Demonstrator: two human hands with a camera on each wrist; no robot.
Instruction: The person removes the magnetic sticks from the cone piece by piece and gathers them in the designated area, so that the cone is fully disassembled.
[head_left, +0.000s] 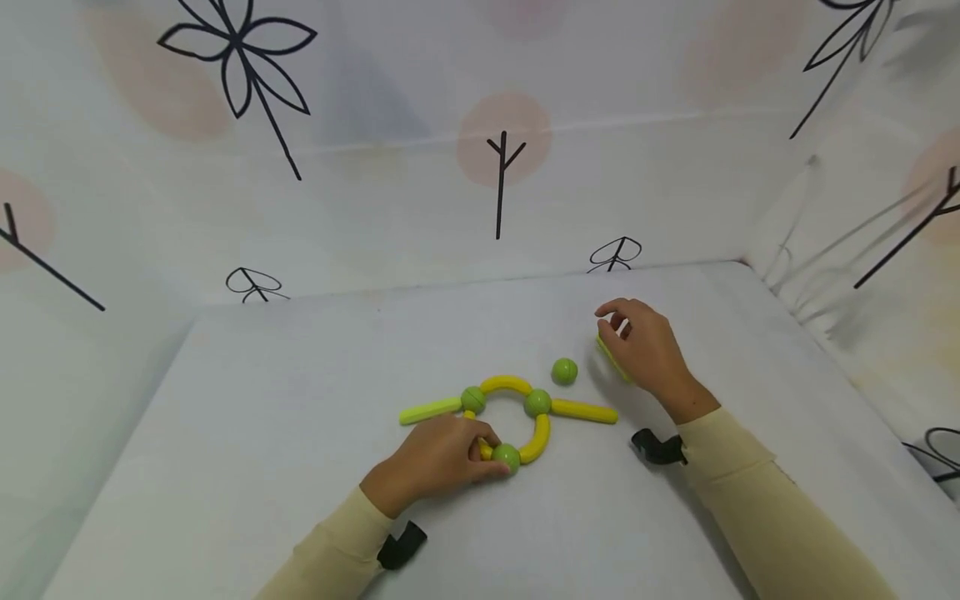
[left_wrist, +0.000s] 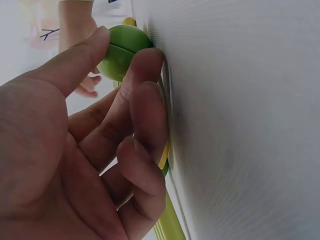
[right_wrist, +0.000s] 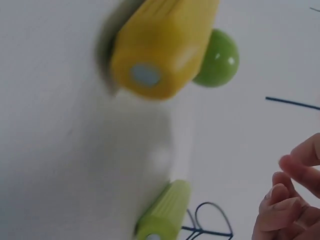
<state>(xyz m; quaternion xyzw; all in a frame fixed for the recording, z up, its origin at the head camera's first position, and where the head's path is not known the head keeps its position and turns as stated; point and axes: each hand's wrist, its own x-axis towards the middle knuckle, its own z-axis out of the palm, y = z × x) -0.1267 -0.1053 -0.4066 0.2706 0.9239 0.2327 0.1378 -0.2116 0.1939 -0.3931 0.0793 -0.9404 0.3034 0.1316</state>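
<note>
My left hand point(head_left: 438, 458) pinches a green ball point(head_left: 506, 458) between thumb and fingers; the left wrist view shows the seam round this ball point(left_wrist: 122, 47). It is part of a ring of yellow curved rods point(head_left: 540, 440) lying on the table, joined by two more green balls, one at upper left point(head_left: 473, 399) and one at upper right point(head_left: 537, 403). From the ring a lime rod point(head_left: 430, 410) points left and a straight yellow rod point(head_left: 585, 412) points right. Loosely curled and holding nothing, my right hand point(head_left: 647, 346) hovers over another lime rod point(head_left: 613, 360).
A loose green ball point(head_left: 565, 371) sits between the ring and my right hand. The white tabletop point(head_left: 300, 400) meets a patterned cloth wall point(head_left: 375, 217) at the back, with more cloth at both sides. Dark wrist-worn pieces hang by both sleeves.
</note>
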